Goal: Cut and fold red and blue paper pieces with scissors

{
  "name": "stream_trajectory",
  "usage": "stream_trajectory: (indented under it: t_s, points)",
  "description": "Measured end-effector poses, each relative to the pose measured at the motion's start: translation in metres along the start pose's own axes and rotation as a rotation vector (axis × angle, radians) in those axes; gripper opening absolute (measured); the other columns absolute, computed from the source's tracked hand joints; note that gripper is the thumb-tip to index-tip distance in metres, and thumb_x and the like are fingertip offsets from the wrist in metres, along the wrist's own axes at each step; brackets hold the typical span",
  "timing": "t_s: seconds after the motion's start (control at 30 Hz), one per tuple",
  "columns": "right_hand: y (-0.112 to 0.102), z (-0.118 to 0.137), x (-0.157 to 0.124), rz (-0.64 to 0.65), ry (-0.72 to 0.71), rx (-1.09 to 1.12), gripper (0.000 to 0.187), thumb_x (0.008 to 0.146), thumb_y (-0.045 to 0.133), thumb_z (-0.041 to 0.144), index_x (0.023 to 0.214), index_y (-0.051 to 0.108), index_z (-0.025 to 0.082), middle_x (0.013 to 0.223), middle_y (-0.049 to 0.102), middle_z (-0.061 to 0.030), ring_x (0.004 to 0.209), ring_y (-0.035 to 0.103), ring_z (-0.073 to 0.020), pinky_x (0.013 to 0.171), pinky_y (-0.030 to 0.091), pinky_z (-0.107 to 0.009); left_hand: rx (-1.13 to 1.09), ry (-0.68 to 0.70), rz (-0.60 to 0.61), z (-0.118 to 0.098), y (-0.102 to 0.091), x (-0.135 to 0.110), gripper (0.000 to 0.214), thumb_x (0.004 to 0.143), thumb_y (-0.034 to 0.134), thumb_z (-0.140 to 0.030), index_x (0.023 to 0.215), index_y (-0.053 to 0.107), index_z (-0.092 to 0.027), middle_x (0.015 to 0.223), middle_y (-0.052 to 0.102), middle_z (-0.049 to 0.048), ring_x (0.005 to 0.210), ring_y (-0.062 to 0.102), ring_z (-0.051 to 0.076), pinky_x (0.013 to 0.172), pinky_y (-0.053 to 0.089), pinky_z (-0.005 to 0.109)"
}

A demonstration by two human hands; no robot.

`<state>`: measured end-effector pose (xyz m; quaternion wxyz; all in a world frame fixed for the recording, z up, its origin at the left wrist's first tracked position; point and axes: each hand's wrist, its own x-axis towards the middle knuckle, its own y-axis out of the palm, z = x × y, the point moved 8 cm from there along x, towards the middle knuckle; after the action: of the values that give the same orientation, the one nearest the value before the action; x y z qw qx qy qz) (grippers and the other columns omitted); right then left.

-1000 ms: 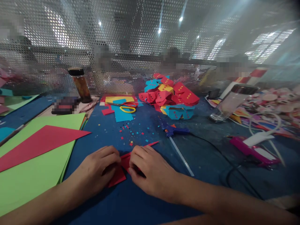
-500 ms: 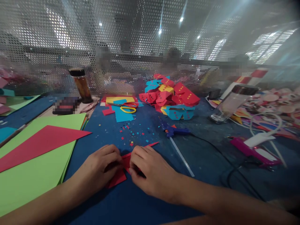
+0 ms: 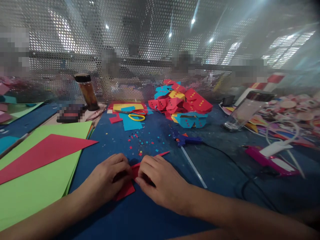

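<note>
A strip of red paper [image 3: 135, 170] lies low over the blue table between my hands. My left hand [image 3: 113, 175] closes its fingers on the left end, and my right hand [image 3: 157, 180] pinches the other side with thumb and fingers. Both hands hide much of the paper; a thin red tip sticks out beyond the right fingers. Below the left fingers a flat red piece [image 3: 126, 191] shows, and I cannot tell whether it belongs to the same sheet. Tiny paper scraps [image 3: 141, 143] are scattered just past my hands.
A blue glue gun [image 3: 186, 139] with a clear stick lies right of centre, its cord trailing right. Yellow-and-red scissors [image 3: 136, 116] rest on paper pieces. Folded dotted paper shapes [image 3: 180, 100] are heaped at the back. Green sheets [image 3: 37, 196] lie left; two bottles [image 3: 88, 93] stand farther off.
My right thumb has shifted slightly along the red paper. Both hands otherwise keep their places, and the things on the table have not moved.
</note>
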<state>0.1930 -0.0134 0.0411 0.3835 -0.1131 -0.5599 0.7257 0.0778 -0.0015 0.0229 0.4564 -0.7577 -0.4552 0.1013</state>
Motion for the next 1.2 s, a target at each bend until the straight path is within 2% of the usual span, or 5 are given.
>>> stream_trajectory:
  t_s: [0.17,0.57,0.9,1.2]
  points:
    - [0.000,-0.003,0.000,-0.012,0.022,0.023,0.008,0.087,0.059,0.016,0.080,0.057,0.017,0.086,0.057,-0.0017,0.081,0.051,-0.0157,0.075,0.038,-0.030,-0.021,0.001,-0.002,-0.001,-0.001,0.000,0.017,0.088,0.053,-0.006,0.086,0.062,-0.021,0.090,0.059,0.0009,0.083,0.058,0.015,0.073,0.047,0.028]
    - [0.003,-0.003,0.000,0.019,0.031,0.038,0.004,0.087,0.057,0.015,0.083,0.057,0.017,0.093,0.057,-0.0035,0.086,0.052,-0.0168,0.079,0.040,-0.032,-0.037,-0.008,-0.005,-0.002,-0.002,0.001,0.020,0.086,0.048,-0.003,0.088,0.057,-0.021,0.091,0.059,0.0013,0.084,0.058,0.016,0.074,0.047,0.029]
    - [0.002,-0.002,0.000,0.016,0.028,0.017,0.005,0.085,0.057,0.014,0.081,0.056,0.017,0.091,0.056,-0.0036,0.080,0.051,-0.0161,0.073,0.039,-0.030,0.150,0.184,-0.055,-0.014,-0.009,-0.008,0.021,0.092,0.045,-0.010,0.094,0.063,-0.020,0.096,0.067,0.0044,0.083,0.065,0.016,0.072,0.050,0.027]
    - [0.002,-0.002,0.000,0.000,0.009,0.007,0.006,0.087,0.054,0.015,0.081,0.056,0.018,0.091,0.056,-0.0037,0.081,0.051,-0.0166,0.073,0.040,-0.031,0.206,0.264,-0.074,-0.020,-0.009,-0.011,0.022,0.096,0.045,-0.013,0.095,0.066,-0.019,0.095,0.068,0.0055,0.082,0.066,0.017,0.071,0.053,0.027]
